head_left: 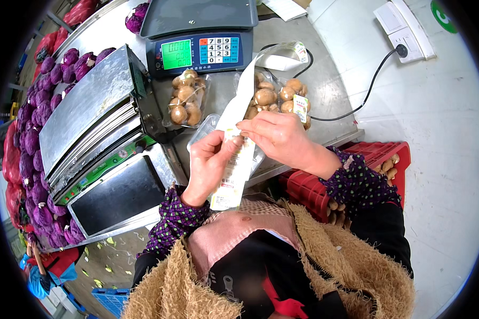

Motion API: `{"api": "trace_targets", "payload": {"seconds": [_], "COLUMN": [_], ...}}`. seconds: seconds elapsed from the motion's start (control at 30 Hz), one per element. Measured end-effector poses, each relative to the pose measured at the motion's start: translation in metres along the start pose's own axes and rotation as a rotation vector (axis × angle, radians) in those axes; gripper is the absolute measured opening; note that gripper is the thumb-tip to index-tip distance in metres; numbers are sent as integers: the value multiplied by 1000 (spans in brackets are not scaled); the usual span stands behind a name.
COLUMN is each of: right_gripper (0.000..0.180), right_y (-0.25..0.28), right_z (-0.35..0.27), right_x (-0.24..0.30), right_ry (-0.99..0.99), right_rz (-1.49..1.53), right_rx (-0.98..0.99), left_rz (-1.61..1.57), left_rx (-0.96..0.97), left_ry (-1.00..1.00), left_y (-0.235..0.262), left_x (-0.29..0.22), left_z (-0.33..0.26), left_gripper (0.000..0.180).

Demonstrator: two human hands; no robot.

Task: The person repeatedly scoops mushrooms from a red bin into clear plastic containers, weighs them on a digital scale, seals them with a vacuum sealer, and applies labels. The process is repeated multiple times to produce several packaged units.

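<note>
A long white strip of printed labels [230, 189] runs between my hands, one end hanging toward my apron and the other trailing back over the counter. My left hand [210, 162] grips it between thumb and fingers. From the other side, my right hand [279, 137] is closed with its fingertips pinched at the strip's edge. Beneath the strip lies a clear plastic tray [203, 130], partly hidden. Behind my hands are bagged brown mushrooms: one pack [186, 98] on the left, another pack [265, 95] partly behind the strip, and a labelled pack [294, 95] on the right.
A digital scale [199, 50] stands at the back. On the left sits a metal wrapping machine [90, 122] beside piled purple cabbages [34, 154]. A red crate [311, 194] of mushrooms is low on the right. A black cable [364, 101] reaches a wall socket [404, 40].
</note>
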State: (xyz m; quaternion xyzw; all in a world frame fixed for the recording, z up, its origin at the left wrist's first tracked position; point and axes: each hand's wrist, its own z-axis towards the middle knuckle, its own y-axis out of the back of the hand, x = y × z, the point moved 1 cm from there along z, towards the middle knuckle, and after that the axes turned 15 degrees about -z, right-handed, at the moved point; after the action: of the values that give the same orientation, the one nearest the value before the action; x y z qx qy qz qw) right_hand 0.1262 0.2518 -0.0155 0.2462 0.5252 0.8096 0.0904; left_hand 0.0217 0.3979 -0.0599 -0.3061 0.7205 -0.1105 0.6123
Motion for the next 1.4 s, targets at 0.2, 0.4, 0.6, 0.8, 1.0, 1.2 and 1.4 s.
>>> {"api": "trace_targets", "payload": {"seconds": [0.2,0.4,0.6,0.8,1.0,1.2,1.4], "right_gripper": [15,23,24,29,39,50,44], "right_y": [13,6,-44,-57,-73,-78,-17], "right_z": [26,42,25,26,22,11,57], "right_x": [-50,-156,-165,-157,-153,-144,-89], "right_ry": [-97,-509,-393,-390,-217,61,-275], "right_rz": [115,113,284,321,-205,-291,157], "right_rx": [-178,339,465,486,408,446,535], "left_rz": [303,628,213,63,-18,-68,77], "left_rx": [24,170,-222,-124,-71,-52,-62], "left_ry": [102,189,-20,54,114,66,95], "left_y": [8,18,61,46,39,30,38], "left_x": [26,57,23,6,7,-5,7], "left_z": [7,65,95,52,27,11,-1], "left_gripper": [24,23,20,22,22,21,19]}}
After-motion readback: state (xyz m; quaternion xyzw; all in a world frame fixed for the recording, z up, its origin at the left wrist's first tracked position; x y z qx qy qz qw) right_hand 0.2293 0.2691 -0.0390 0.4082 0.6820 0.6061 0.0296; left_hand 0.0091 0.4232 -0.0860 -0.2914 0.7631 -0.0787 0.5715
